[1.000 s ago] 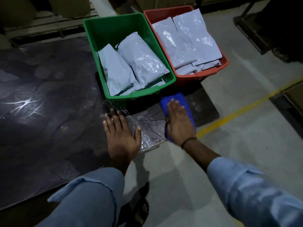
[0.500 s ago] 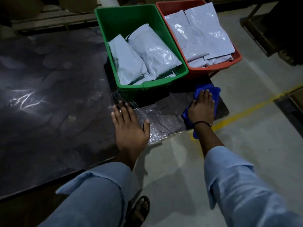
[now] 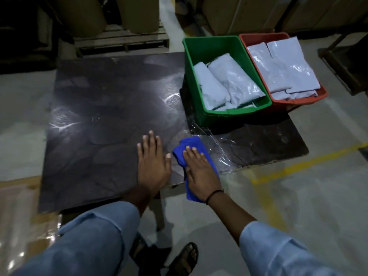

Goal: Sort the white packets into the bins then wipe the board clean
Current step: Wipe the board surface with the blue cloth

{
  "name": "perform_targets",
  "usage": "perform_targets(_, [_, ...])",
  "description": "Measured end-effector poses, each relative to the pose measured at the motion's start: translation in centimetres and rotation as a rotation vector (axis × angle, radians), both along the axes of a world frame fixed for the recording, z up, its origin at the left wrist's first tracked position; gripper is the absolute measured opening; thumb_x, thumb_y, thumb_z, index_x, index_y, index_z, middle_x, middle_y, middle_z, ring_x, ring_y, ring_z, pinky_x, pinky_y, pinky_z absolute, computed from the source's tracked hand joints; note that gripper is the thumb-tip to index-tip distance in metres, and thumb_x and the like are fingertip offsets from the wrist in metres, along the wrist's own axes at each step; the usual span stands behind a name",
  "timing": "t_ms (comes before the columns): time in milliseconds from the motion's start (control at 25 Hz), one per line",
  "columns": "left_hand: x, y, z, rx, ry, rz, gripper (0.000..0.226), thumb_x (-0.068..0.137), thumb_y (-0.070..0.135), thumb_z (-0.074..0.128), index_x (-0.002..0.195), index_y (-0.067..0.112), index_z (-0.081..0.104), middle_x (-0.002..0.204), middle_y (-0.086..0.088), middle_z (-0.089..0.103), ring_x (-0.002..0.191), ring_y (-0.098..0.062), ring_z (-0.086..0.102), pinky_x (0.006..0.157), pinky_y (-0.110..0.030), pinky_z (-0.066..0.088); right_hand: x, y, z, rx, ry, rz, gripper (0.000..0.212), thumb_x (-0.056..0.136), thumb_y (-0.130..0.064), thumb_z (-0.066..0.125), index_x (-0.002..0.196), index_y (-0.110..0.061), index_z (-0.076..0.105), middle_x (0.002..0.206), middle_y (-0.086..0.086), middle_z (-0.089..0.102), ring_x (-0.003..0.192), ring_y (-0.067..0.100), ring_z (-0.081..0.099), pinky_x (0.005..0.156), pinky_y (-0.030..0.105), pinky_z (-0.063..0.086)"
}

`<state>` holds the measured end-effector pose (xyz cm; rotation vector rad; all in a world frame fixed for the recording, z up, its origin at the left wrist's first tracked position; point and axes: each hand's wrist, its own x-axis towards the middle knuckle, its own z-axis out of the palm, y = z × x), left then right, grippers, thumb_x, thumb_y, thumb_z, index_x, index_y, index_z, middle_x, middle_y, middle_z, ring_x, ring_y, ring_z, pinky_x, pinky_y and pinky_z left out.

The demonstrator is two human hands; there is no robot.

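Observation:
A dark, smeared board (image 3: 103, 124) lies low over the floor. At its far right stand a green bin (image 3: 239, 111) and a red bin (image 3: 298, 100), both holding white packets (image 3: 233, 82). My right hand (image 3: 201, 172) presses flat on a blue cloth (image 3: 191, 144) at the board's near edge. My left hand (image 3: 152, 162) rests palm down on the board just left of the cloth, fingers spread, holding nothing. A sheet of clear plastic film (image 3: 217, 144) lies crumpled right of the cloth.
A wooden pallet (image 3: 121, 39) with large brown rolls stands behind the board. A yellow line (image 3: 310, 162) crosses the concrete floor at the right. My sandalled foot (image 3: 185, 257) is below the board's edge. Cardboard (image 3: 18, 206) lies at the lower left.
My right hand has slid the blue cloth leftward along the board's near edge, from in front of the red bin to beside my left hand. The view has shifted left.

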<state>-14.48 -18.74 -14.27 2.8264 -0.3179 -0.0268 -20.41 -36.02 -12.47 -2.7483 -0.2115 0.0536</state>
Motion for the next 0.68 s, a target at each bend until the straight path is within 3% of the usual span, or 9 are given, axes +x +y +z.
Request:
perform_targets(160, [5.9, 7.5, 0.3, 0.084, -0.017, 0.031, 0.076, 0.097, 0.05, 0.028, 0.154, -0.001, 0.033, 0.167, -0.02, 0.016, 0.153, -0.042, 0.015, 0.123, -0.059, 0.015, 6.7, 5.8, -0.5, -0.066, -0.016, 0.078, 0.063, 0.092, -0.027, 0.024, 0.15, -0.006, 0.034, 0.159, 0.01, 0.029, 0.149, 0.028, 0.022, 0.121, 0.047, 0.018])
perform_targets(480, [17.7, 12.3, -0.7, 0.075, -0.005, 0.006, 0.092, 0.096, 0.066, 0.022, 0.159, 0.0, 0.017, 0.169, -0.018, 0.008, 0.156, -0.039, 0.003, 0.126, -0.055, 0.0, 19.9, 8.6, -2.0, -0.174, -0.092, -0.192, 0.062, 0.094, -0.031, 0.027, 0.15, -0.007, 0.033, 0.16, 0.011, 0.028, 0.149, 0.027, 0.021, 0.122, 0.043, 0.016])
perform_targets(680, [20.3, 13.1, -1.0, 0.072, -0.02, 0.01, 0.093, 0.096, 0.068, 0.03, 0.159, 0.002, 0.014, 0.169, -0.017, 0.007, 0.156, -0.036, 0.002, 0.126, -0.054, 0.005, 25.7, 7.8, -2.3, -0.193, -0.096, -0.274, 0.062, 0.093, -0.03, 0.03, 0.151, -0.006, 0.033, 0.16, 0.01, 0.027, 0.149, 0.026, 0.021, 0.122, 0.043, 0.015])
